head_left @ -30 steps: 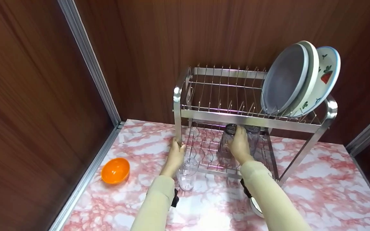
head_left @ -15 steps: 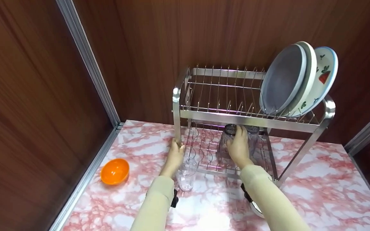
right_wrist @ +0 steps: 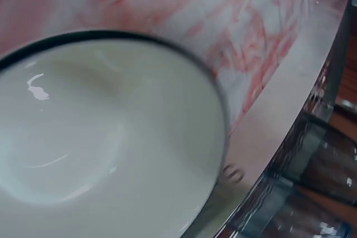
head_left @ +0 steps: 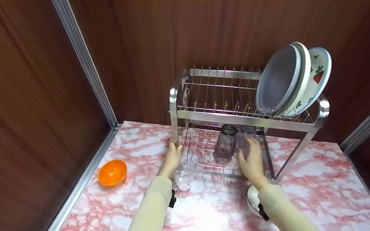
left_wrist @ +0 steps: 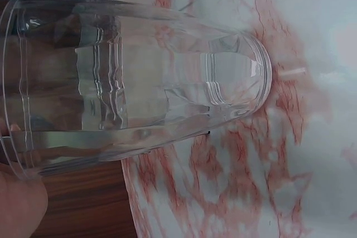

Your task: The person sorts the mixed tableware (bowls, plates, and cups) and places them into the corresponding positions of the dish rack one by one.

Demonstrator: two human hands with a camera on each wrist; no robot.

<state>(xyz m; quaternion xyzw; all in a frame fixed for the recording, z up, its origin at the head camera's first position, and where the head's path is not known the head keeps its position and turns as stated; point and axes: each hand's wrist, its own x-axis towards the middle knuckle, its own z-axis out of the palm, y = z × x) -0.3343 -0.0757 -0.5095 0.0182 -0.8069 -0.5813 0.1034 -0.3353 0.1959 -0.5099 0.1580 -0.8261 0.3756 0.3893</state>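
My left hand (head_left: pixel 172 158) grips the left front post of the metal dish rack (head_left: pixel 246 119). Beside that wrist a clear glass (head_left: pixel 184 179) stands on the table; the same clear glass (left_wrist: pixel 145 76) fills much of the left wrist view. Two dark tinted glasses sit upside down on the lower shelf: the left glass (head_left: pixel 226 141) is in plain sight, while the right glass (head_left: pixel 246 129) is partly behind my right hand (head_left: pixel 253 162). That hand's fingers are spread and hold nothing; whether they touch the right glass, I cannot tell. A dark-rimmed white bowl (right_wrist: pixel 111 121) lies under the right wrist.
An orange bowl (head_left: pixel 112 173) sits on the marbled table (head_left: pixel 140 205) at left. Leaning on the rack's upper right are a grey plate (head_left: pixel 278 80), a cream plate (head_left: pixel 304 77) and a strawberry-patterned plate (head_left: pixel 320 72). A wooden wall (head_left: pixel 146 41) rises behind.
My right hand has let go of the left dark glass and moved right and towards me. More of the white bowl shows. The left hand keeps its grip on the rack post.
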